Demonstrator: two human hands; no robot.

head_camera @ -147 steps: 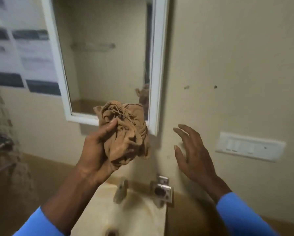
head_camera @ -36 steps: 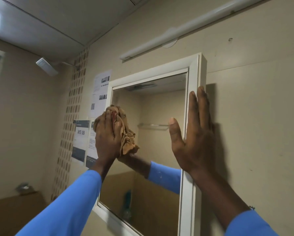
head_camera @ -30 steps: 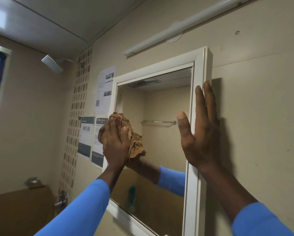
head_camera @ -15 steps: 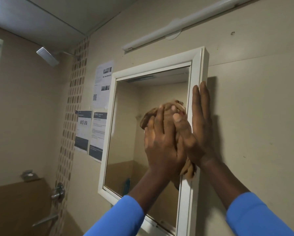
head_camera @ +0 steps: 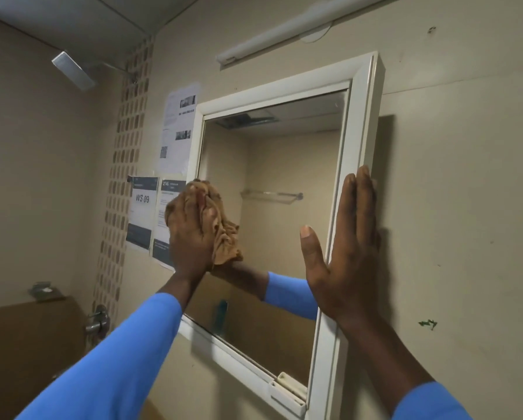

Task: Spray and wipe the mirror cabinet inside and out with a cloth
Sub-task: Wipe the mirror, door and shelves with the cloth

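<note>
A white-framed mirror cabinet [head_camera: 364, 122] hangs shut on the beige wall, filling the middle of the head view. My left hand [head_camera: 190, 234] presses a crumpled tan cloth [head_camera: 225, 241] flat against the left part of the glass, near the left frame edge. My right hand [head_camera: 345, 256] lies flat with straight fingers on the cabinet's right frame edge, thumb spread over the glass. Both sleeves are blue. My arm and the cloth are reflected in the mirror. No spray bottle is in view except a blurred blue-green shape [head_camera: 222, 313] reflected low in the glass.
Paper notices [head_camera: 145, 213] are stuck to the wall left of the cabinet. A tube light [head_camera: 284, 28] runs above it. A shower head [head_camera: 72, 69] and a metal tap [head_camera: 98, 321] sit at the left. A small white catch [head_camera: 287, 389] sits on the lower frame.
My left hand has swept the cloth from the right side of the glass back to the left side. My right hand has stayed flat on the right frame edge.
</note>
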